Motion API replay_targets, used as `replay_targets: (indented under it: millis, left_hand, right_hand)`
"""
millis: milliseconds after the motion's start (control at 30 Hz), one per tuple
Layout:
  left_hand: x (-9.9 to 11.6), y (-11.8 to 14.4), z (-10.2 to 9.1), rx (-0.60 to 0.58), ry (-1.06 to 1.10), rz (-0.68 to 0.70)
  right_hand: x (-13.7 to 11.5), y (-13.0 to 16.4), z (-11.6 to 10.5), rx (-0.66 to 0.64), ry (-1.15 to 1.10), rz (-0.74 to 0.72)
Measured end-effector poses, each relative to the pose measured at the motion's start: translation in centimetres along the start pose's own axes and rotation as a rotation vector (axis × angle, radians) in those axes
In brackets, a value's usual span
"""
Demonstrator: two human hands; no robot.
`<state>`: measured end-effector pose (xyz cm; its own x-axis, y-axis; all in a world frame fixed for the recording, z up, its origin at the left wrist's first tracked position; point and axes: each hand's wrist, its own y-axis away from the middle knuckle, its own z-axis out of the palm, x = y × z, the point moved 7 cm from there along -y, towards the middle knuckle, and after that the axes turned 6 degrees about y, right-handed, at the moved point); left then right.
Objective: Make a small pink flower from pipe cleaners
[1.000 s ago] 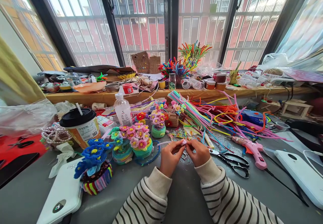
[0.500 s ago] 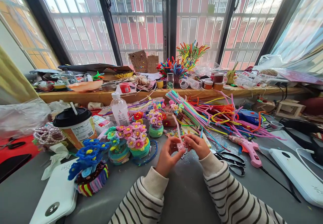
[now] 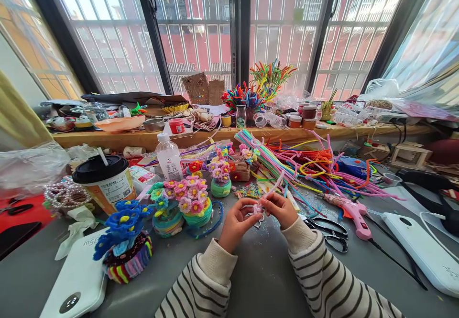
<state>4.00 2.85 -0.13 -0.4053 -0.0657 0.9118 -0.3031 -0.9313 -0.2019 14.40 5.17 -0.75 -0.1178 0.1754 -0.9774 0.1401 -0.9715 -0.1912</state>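
Pinched between the fingertips of our left hand and our right hand is a small pink fuzzy pipe-cleaner piece, held just above the grey table, near its middle. One thin pink end of it sticks up and to the right. Black-handled scissors lie just right of our right hand, with a pink plastic glue gun beyond them. To the left stands a pipe-cleaner pot of pink flowers, and farther off a loose heap of coloured pipe cleaners

Black-and-white striped sleeves with cream ribbed cuffs.
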Motion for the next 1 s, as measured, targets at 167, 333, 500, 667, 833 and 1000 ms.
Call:
replay_targets:
  millis: [167,333,500,667,833,1000]
  left_hand:
    - [0.0,0.1,-0.1,0.061,0.188,-0.087]
    - [-0.5,-0.1,-0.6,0.085,0.334,-0.165]
    - [-0.7,-0.3,-1.3,0.101,0.397,-0.142]
    - [-1.1,-0.4,-1.9,0.161,0.459,-0.155]
    - [-0.8,-0.4,-1.7,0.142,0.491,-0.140]
    - [-1.4,-0.2,-0.6,0.079,0.490,-0.184]
  right_hand:
    - [-0.8,0.2,0.7,-0.092,0.020,-0.031]
    - [-1.5,0.2,0.5,-0.047,0.069,-0.147]
    - [-2.1,0.7,0.8,-0.038,0.161,-0.222]
    - [-2.9,1.5,1.1,0.058,0.245,-0.349]
    - [-3.3,1.9,1.0,0.137,0.317,-0.482]
    - [-4.6,3.2,0.5,0.242,0.514,-0.690]
